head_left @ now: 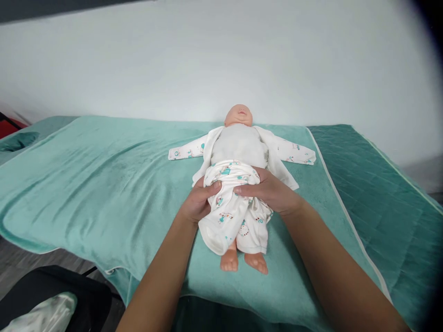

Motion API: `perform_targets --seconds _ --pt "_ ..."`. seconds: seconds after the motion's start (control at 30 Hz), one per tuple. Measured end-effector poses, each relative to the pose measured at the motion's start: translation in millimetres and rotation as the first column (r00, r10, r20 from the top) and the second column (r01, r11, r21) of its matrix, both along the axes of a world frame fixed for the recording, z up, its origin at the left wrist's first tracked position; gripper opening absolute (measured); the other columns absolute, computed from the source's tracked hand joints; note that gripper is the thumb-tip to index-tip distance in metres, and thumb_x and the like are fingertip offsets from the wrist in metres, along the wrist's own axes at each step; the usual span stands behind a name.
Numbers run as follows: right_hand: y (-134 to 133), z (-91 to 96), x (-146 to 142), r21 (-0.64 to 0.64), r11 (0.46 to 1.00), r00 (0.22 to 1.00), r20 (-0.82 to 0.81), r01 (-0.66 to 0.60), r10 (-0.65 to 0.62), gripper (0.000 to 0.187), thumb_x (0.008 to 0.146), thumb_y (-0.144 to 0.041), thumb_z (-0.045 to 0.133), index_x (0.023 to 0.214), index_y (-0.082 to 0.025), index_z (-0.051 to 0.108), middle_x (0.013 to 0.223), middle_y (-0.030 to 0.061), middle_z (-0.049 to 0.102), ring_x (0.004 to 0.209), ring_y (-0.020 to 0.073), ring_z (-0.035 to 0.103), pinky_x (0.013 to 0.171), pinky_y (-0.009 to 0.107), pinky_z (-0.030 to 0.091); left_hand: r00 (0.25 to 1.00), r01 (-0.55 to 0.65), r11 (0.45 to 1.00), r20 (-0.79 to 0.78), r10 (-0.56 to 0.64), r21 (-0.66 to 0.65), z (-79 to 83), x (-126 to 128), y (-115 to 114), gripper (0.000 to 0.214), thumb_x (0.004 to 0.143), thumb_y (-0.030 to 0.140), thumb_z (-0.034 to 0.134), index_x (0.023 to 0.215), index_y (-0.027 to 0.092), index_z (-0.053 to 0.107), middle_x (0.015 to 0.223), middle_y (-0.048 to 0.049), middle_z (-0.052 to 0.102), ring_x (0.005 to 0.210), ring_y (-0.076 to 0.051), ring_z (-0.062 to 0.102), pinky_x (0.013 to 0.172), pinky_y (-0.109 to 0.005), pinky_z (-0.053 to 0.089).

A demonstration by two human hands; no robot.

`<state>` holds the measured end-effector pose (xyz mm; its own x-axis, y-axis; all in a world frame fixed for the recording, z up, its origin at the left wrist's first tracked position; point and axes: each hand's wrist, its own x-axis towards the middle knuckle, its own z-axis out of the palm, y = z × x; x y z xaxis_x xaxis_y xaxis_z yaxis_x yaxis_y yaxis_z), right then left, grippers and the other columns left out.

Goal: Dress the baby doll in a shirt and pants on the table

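A baby doll (238, 115) lies on its back, head toward the wall, feet toward me. Its white printed jacket (297, 152) is spread open around the pale torso, with both sleeves stretched out sideways. White printed trousers (226, 216) cover the hips and legs, and the bare feet stick out below. My left hand (200, 198) grips the trousers at the doll's left-hand side in view, thumb on top. On the other side my right hand (268, 189) grips them too, its thumb across the front. The fingers of both hands are partly hidden under the cloth and doll.
A light green blanket (104, 184) covers the bed beneath the doll. Darker green quilted bedding (387, 193) shows at the right. Behind the bed stands a white wall (221, 60). At lower left is a black chair (86, 290) with a pale printed cloth (51, 313) on it.
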<state>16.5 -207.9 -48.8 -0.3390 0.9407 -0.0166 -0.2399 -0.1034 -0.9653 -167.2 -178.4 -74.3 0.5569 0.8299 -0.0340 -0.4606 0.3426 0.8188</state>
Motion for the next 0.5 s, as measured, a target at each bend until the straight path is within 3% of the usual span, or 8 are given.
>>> perform_targets --seconds 0.2,0.4,0.5 --pt "-2 5.0 -5 0.081 0.996 0.988 0.151 0.028 -0.04 0.044 0.077 -0.032 0.078 0.118 -0.021 0.068 0.104 0.0033 0.073 0.098 0.0225 0.066 0.082 0.034 0.052 0.996 -0.087 0.996 0.005 0.087 -0.006 9.4 0 -18 0.047 0.073 0.031 0.077 0.115 0.011 0.069 0.097 -0.0127 0.076 0.093 -0.032 0.072 0.085 -0.04 0.055" --pt "-7 16.0 -4 0.151 0.984 0.858 0.514 -0.098 0.007 0.029 0.074 -0.034 0.076 0.099 -0.02 0.071 0.094 0.0003 0.071 0.087 0.0199 0.063 0.074 0.03 0.048 0.93 -0.364 0.931 -0.082 0.36 -0.04 17.6 -1 -81 0.039 0.07 0.028 0.08 0.107 0.015 0.072 0.098 -0.0083 0.075 0.092 -0.025 0.07 0.084 -0.034 0.052" --pt "-13 22.5 -6 0.155 0.972 0.757 0.652 -0.177 0.034 0.02 0.072 -0.034 0.075 0.083 -0.02 0.067 0.083 -0.0026 0.066 0.078 0.0168 0.059 0.065 0.026 0.043 0.898 -0.431 0.896 -0.145 0.414 -0.109 22.9 0 -114 0.035 0.071 0.034 0.079 0.101 0.016 0.073 0.087 -0.0051 0.073 0.075 -0.018 0.067 0.074 -0.03 0.051"
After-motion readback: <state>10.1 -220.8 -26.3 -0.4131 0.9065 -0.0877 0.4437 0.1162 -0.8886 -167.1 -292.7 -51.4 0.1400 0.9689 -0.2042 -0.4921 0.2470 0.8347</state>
